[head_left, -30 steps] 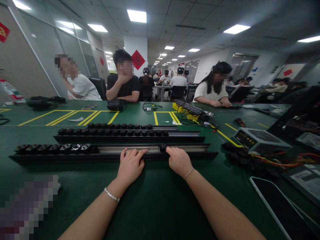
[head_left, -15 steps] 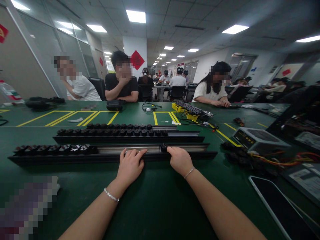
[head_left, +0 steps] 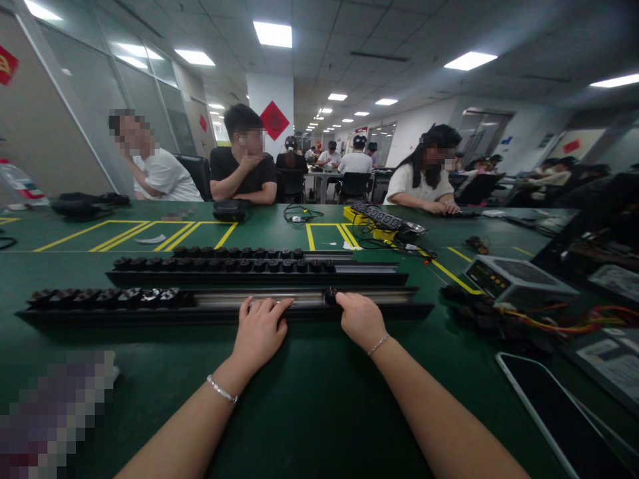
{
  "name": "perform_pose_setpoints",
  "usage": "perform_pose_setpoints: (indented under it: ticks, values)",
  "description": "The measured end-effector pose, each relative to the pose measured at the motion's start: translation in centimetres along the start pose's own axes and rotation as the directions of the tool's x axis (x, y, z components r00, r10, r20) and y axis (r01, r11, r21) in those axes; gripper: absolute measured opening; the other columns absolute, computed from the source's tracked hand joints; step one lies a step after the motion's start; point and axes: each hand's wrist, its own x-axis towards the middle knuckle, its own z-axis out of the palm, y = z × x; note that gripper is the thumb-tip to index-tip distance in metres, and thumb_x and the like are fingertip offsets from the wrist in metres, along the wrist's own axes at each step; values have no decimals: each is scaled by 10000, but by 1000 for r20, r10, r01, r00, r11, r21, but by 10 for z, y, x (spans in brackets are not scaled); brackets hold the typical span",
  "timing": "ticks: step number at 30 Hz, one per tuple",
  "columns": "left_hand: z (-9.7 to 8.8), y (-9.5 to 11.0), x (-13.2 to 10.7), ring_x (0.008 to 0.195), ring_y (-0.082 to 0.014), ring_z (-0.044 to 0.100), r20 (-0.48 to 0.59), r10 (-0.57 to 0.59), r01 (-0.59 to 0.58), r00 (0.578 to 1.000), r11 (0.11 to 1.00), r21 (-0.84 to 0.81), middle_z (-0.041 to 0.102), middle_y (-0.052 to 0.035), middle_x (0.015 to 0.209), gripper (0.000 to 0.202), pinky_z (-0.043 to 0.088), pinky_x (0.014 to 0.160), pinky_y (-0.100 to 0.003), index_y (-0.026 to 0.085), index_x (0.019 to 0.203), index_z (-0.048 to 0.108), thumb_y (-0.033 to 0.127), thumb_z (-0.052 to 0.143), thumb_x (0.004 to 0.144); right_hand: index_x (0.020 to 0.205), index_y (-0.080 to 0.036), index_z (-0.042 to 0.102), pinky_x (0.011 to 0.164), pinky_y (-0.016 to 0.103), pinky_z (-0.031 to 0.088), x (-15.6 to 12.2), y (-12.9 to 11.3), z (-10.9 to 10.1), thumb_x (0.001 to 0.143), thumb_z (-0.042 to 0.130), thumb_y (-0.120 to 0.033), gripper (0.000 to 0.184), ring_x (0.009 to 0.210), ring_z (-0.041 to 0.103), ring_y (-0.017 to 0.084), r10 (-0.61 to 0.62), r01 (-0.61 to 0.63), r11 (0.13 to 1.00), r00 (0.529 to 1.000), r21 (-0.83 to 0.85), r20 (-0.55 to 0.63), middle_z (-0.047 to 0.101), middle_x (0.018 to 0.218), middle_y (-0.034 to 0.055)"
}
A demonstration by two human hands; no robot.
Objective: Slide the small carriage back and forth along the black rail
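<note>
A long black rail (head_left: pixel 234 318) with a silvery channel lies across the green table in front of me. Several black socket-like modules (head_left: pixel 130 298) fill its left part. My left hand (head_left: pixel 259 332) lies on the middle of this rail, fingers spread over its channel and thumb apart at the near side. Further right, my right hand (head_left: pixel 362 324) is closed, its fingertips on a single small black module (head_left: pixel 330 295) sitting in the channel. The fingers partly hide that module. Behind lie other rails (head_left: pixel 259 275) with rows of similar modules.
At the right are a metal power supply box (head_left: pixel 519 278) with coloured wires and a phone (head_left: pixel 554 412). A yellow-and-black strip (head_left: pixel 384 218) with cables lies further back. A blurred object (head_left: pixel 54 412) is at the near left. Several people sit beyond the table.
My right hand and the small module have shifted very slightly to the right along the rail. The left hand stays in place. The person in black has turned their head a little.
</note>
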Motion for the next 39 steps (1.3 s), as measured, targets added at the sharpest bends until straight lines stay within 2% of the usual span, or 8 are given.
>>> perform_pose_setpoints:
  ticks: [7, 12, 19, 25, 27, 39]
  values:
    - [0, 0, 0, 939, -203, 547, -3, 4, -4, 1000, 1000, -7, 638, -21, 935, 400, 231, 1039, -474, 325, 1189, 553, 248, 430, 817, 909, -217, 608, 665, 274, 321, 0, 4, 1, 784, 394, -94, 276, 768, 540, 164, 6, -6, 1000, 999, 9, -36, 633, 819, 41]
    - [-2, 0, 0, 939, -203, 546, 11, 6, -6, 1000, 1000, 1, 632, -19, 931, 398, 228, 1038, -472, 317, 1195, 547, 249, 415, 826, 904, -215, 607, 667, 280, 320, 1, 5, 0, 786, 401, -99, 265, 775, 541, 169, 28, -28, 1000, 999, -7, -23, 631, 820, 42]
    - [-2, 0, -1, 948, -203, 545, 2, 11, -11, 1000, 1000, 9, 633, -21, 940, 403, 230, 1038, -465, 312, 1201, 543, 244, 422, 823, 928, -212, 605, 696, 286, 321, -9, 6, -7, 808, 381, -118, 271, 792, 532, 171, -1, 1, 1000, 1000, -8, 2, 628, 846, 43]
    - [-1, 0, -1, 951, -207, 540, 1, 15, -15, 1000, 1000, 27, 631, -15, 942, 399, 225, 1039, -471, 312, 1202, 542, 250, 427, 825, 1190, -239, 537, 827, 287, 307, -20, 21, -5, 789, 407, -121, 438, 928, 508, 177, -78, 74, 995, 995, 68, 60, 620, 992, 50]
    - [-1, 0, -1, 950, -207, 540, 2, 14, -15, 1000, 999, 32, 631, -13, 945, 400, 226, 1038, -470, 313, 1204, 540, 248, 427, 825, 1224, -250, 517, 852, 297, 293, -21, 24, -2, 781, 412, -117, 475, 937, 502, 181, -82, 78, 994, 995, 71, 53, 614, 992, 49]
    - [0, -1, -2, 942, -201, 541, -2, 28, -27, 1000, 999, 27, 626, -14, 945, 406, 227, 1034, -465, 310, 1206, 537, 243, 431, 820, 1165, -244, 550, 812, 285, 302, -17, 26, -2, 783, 401, -125, 427, 894, 522, 172, -65, 62, 996, 996, 60, 57, 626, 919, 41]
